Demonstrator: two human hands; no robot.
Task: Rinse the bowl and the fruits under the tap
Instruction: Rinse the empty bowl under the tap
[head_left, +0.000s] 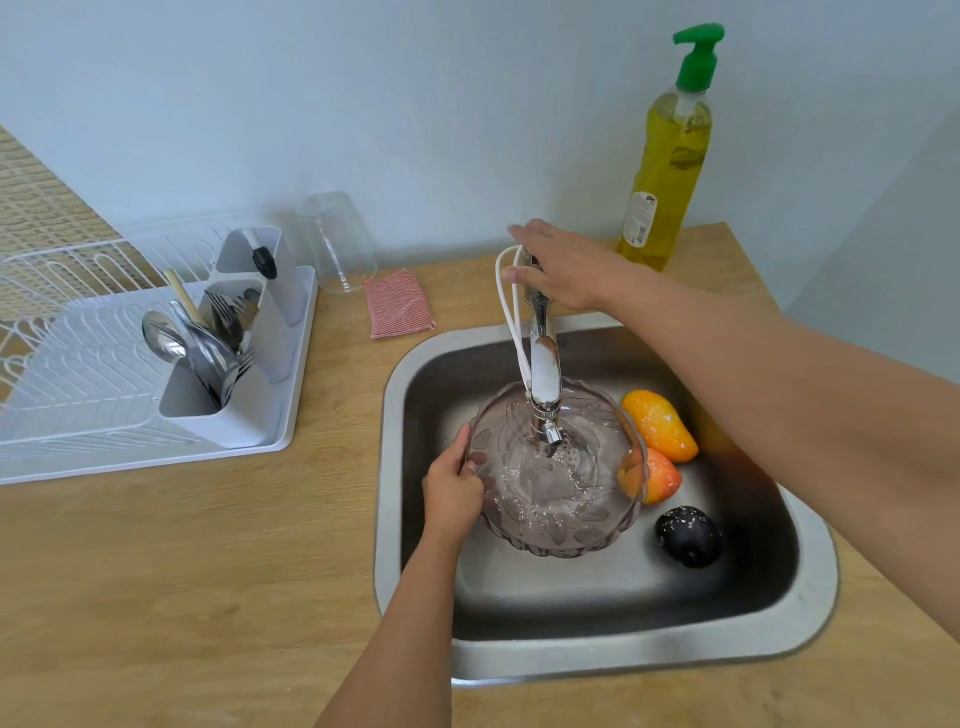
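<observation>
A clear, pink-tinted glass bowl (550, 499) sits under the tap spout (545, 384) inside the steel sink (649, 660), with water splashing in it. My left hand (452, 493) grips the bowl's left rim. My right hand (561, 267) rests on the tap's handle at the back of the sink. Three fruits lie in the sink to the right of the bowl: an orange mango (660, 426), a red-orange fruit (660, 480) partly behind the bowl, and a dark plum (688, 535).
A green-capped bottle of yellow dish soap (667, 161) stands behind the sink. A pink scrub sponge (397, 304) and an upturned clear container (340, 241) lie on the wooden counter. A white dish rack with a cutlery holder (228, 353) is at left.
</observation>
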